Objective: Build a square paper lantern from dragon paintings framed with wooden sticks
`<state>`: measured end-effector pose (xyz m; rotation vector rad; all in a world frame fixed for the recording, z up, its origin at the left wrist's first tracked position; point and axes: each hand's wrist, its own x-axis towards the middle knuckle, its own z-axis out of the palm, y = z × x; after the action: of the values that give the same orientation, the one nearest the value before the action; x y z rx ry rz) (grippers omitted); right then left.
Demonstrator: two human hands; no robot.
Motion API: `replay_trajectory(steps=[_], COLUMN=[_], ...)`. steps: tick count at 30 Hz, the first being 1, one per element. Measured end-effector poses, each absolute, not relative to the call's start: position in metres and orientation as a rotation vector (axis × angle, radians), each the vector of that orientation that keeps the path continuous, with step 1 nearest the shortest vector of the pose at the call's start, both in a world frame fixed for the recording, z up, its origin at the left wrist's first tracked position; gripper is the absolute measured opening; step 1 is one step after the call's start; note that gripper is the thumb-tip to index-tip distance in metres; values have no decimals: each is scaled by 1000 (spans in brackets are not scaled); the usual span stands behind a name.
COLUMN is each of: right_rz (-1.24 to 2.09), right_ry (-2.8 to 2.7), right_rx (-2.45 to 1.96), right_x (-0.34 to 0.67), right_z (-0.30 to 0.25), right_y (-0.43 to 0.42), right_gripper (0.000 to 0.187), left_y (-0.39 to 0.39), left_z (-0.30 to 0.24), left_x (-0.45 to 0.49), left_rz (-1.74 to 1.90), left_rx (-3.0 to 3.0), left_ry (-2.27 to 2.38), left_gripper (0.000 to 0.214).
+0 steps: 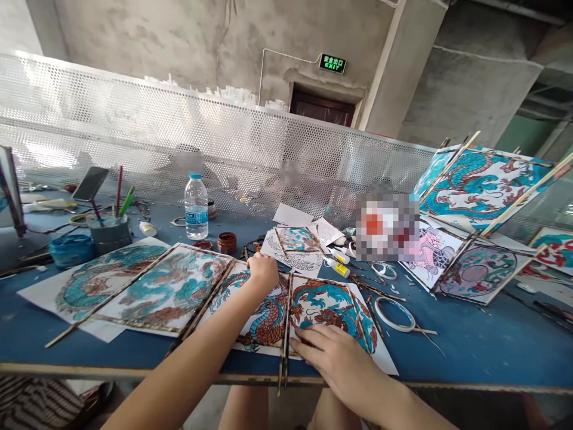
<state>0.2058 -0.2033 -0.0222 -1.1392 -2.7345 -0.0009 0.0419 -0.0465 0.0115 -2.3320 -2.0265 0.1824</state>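
Observation:
My left hand [263, 272] rests at the top edge of a teal and rust-brown dragon painting [271, 316]. Its fingers are curled down, and whatever they grip is hidden. Flat on the neighbouring dragon painting [316, 298] lies my right hand [329, 352], fingers extended, fingertips close to the upright dark stick [287, 322] between the two panels. Thin brown-mottled sticks frame these sheets. To the left is another stick-framed panel [174, 286] with blurry teal and brown colouring, partly over a loose dragon sheet [105, 278].
Behind the panels stand a water bottle [196, 209], a brown paint jar [227, 242] and a blue paint tub [70, 249]. A tape roll [394, 314] and glue bottles [336, 266] lie to the right. A stick-framed painted lantern [483, 185] rises at far right. A perforated metal screen [237, 143] runs behind.

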Motion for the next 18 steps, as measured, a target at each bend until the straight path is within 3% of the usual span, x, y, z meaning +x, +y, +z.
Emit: replay_trajectory(steps=[5, 12, 18], right_rz=[319, 396, 427], right_ry=[-2720, -2684, -2763], right_rx=[-1211, -1393, -1237], right_x=[216, 218, 216], right_z=[6, 2, -14], right_y=[-191, -114, -81], right_gripper=[38, 66, 55], left_y=[-45, -46, -45], left_z=[11, 10, 11], left_x=[42, 43, 43], left_rz=[167, 145, 152], left_rx=[-2337, -2321, -2326], left_ry=[-2031, -2042, -2050], left_gripper=[37, 37, 38])
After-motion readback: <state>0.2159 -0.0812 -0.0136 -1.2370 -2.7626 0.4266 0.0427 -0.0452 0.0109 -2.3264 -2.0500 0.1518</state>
